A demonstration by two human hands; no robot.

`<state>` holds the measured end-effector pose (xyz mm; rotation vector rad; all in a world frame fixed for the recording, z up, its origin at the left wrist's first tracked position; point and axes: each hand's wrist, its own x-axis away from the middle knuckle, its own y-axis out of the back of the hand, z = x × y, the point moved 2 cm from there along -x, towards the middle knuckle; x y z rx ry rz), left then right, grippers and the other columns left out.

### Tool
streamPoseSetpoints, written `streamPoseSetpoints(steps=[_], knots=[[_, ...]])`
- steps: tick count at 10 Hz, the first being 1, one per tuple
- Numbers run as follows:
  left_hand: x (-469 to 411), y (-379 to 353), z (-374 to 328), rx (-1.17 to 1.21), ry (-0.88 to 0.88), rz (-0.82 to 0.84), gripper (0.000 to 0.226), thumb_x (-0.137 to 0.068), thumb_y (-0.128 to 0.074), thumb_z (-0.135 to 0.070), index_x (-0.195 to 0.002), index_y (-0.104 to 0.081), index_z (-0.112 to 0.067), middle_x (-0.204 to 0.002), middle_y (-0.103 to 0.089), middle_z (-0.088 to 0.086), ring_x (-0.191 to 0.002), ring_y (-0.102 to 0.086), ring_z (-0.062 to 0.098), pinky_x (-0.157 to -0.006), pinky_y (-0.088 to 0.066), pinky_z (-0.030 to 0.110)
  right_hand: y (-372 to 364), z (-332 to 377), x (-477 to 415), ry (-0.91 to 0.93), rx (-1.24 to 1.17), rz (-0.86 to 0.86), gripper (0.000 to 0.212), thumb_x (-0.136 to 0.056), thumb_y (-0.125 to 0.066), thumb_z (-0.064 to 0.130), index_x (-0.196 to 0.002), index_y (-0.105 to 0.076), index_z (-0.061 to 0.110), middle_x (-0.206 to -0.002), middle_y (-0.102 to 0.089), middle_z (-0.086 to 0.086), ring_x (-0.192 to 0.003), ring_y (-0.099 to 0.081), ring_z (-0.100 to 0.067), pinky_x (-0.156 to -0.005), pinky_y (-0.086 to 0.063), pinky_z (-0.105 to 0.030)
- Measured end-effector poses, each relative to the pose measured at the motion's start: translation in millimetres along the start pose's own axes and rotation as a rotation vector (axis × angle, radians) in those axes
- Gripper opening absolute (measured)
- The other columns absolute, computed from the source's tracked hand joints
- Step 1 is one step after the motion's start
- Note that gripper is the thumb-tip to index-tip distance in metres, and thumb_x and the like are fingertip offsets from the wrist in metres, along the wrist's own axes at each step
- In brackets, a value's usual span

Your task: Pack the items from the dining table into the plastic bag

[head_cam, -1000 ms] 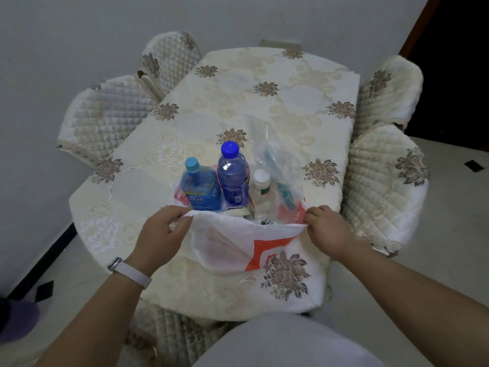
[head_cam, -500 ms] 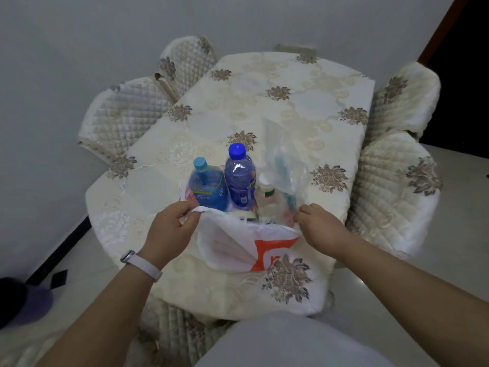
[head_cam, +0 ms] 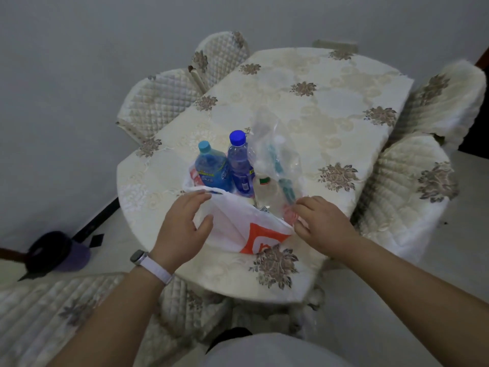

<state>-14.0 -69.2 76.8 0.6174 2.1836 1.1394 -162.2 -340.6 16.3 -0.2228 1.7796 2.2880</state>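
Head view: the plastic bag (head_cam: 238, 223), white with an orange print, stands open at the near end of the dining table (head_cam: 330, 102), close to the rim at 6 o'clock. Already inside it, upright and crowded together, are a light-capped blue bottle (head_cam: 211, 168), a dark-capped blue bottle (head_cam: 238, 160) just at its 3 o'clock, a small white-capped bottle (head_cam: 263, 186) and a clear pouch (head_cam: 277, 154) with something teal in it that rises above the rest. The left hand (head_cam: 185, 223) lies spread against the bag's near wall at 9 o'clock, fingers straight along the rim and thumb apart on the front, gripping nothing. The right hand (head_cam: 322, 223) has its fingers curled at the rim's 3 o'clock corner and pinches the film there. No loose items show on the cloth beyond the bag, so I judge the packing nearly done.

The film is thin, soft and slippery; it will sag and fold wherever it is let go. The filled bottles make the load heavy and bottom-weighted, likely to tip or roll together if the bag leans. The best hold would be on the rim at both sides, gathered into a bunch, not on the wall. The pouch is light and crinkly and could slide out over the far rim at 12 o'clock. Quilted chairs (head_cam: 158, 102) ring the table; a white watch (head_cam: 139, 256) sits on the left wrist
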Motion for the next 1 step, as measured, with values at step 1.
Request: streamPoseSetpoints(steps=[1], knots=[[13.4, 0.4, -17.5, -0.022, -0.046, 0.001, 0.046, -0.085, -0.054, -0.034, -0.123, -0.064, -0.010, -0.129, -0.062, 0.007, -0.122, -0.051, 0.017, -0.109, -0.024, 0.011, 7.9, 5.7, 0.2, 0.009, -0.009, -0.056, 0.024, -0.089, -0.054, 0.030, -0.096, -0.070, 0.014, -0.100, -0.065, -0.003, -0.089, -0.057, -0.025, -0.071, -0.050, -0.040]])
